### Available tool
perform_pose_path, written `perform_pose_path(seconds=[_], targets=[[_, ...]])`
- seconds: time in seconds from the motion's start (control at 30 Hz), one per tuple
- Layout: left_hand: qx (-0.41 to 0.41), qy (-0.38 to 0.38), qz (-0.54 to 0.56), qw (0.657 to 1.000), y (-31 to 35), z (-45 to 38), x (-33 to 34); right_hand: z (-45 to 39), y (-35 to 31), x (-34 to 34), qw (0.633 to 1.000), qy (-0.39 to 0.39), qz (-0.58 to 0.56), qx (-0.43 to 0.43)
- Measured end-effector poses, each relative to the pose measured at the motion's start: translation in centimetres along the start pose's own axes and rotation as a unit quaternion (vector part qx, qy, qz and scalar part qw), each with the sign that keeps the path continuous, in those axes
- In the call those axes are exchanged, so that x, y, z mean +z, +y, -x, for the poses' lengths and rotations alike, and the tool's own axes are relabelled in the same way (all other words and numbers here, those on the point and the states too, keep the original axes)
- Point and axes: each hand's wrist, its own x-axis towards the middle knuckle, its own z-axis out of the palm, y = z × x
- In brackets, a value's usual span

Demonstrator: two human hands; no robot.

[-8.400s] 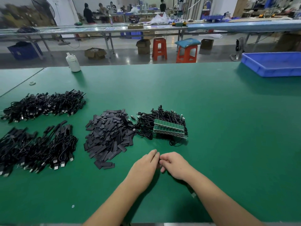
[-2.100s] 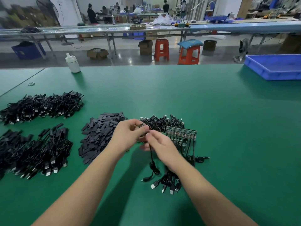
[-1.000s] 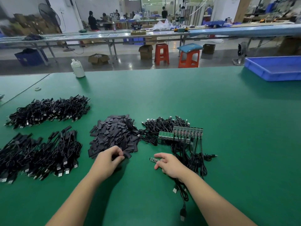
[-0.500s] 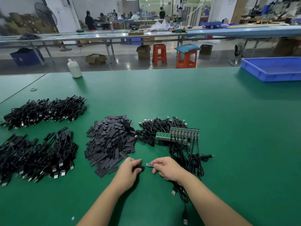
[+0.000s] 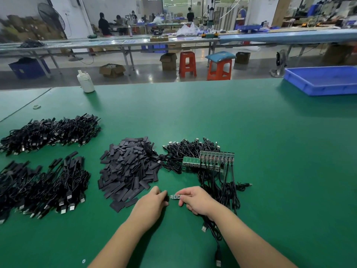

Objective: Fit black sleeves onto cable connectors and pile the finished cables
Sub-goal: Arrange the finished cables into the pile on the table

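Black cables with silver plugs lie in two heaps (image 5: 44, 182) on your left, on the broad green work table (image 5: 270, 171), with a third heap (image 5: 50, 132) behind them. A pile of flat black sleeves (image 5: 129, 167) sits in the middle, and just right of it unfinished black cables joined to a strip of small green circuit boards (image 5: 208, 161). Near the table's front, your right hand (image 5: 197, 200) pinches one small green board connector (image 5: 175, 197); your left hand (image 5: 152, 202) pinches a black sleeve (image 5: 165, 198) at the connector's tip.
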Motion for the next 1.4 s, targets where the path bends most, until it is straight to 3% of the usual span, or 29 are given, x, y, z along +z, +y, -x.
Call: perform_pose_path(seconds=[0.2, 0.4, 0.87, 1.4], targets=[[0.014, 0.004, -0.118, 0.993, -0.4, -0.2, -1.3, -0.1, 0.2, 0.0, 1.0, 0.002, 0.001, -0.004], [0.018, 0.1, 0.1, 0.99, -1.4, -0.2, -1.4, -0.3, 0.4, 0.1, 1.0, 0.003, 0.005, -0.009], [0.02, 0.149, 0.099, 0.984, -0.3, 0.5, -0.7, -0.5, 0.5, -0.1, 1.0, 0.004, 0.014, -0.008], [-0.014, 0.122, 0.137, 0.983, -0.1, 0.4, -0.8, -0.3, 0.3, 0.0, 1.0, -0.003, 0.012, -0.009]])
